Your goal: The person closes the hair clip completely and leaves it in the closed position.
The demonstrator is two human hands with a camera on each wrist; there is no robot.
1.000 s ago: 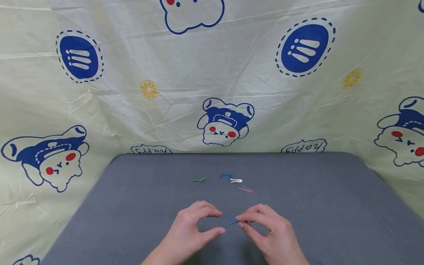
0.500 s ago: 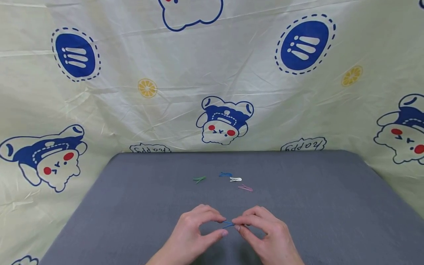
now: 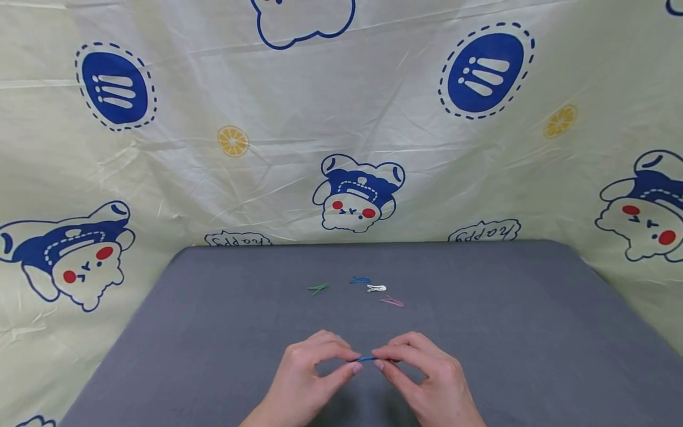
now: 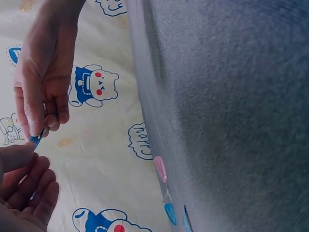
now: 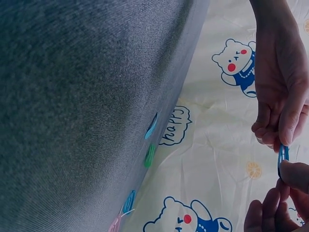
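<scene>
Left hand [image 3: 315,365]: thumb and fingertips pinch the left end of the held clip [image 3: 366,359]; too shallow a hold there could let the thin end slip away under pressure.
Held clip: raised above the table [image 3: 229,344], between both hands; its arms look nearly together in the head view, but whether it has snapped cannot be told. If it has not, easing off early could let it spring apart.
Right hand [image 3: 432,370]: thumb and fingers pinch the right end; an uneven squeeze against the other hand might skew the arms past each other.
Loose clips: beyond the held clip, left to right, lie the green clip [image 3: 318,288], the blue clip [image 3: 360,280], the white clip [image 3: 376,288] and the pink clip [image 3: 392,302]; a flicked clip could land among them.
Left wrist view: it catches a pale blue clip [image 4: 187,220] on the table; the head view gives only a blue speck left of and beyond the held clip, probably this one.
Right wrist view: it shows pale gaps between the held clip's strips, which the head view flattens to a line.
</scene>
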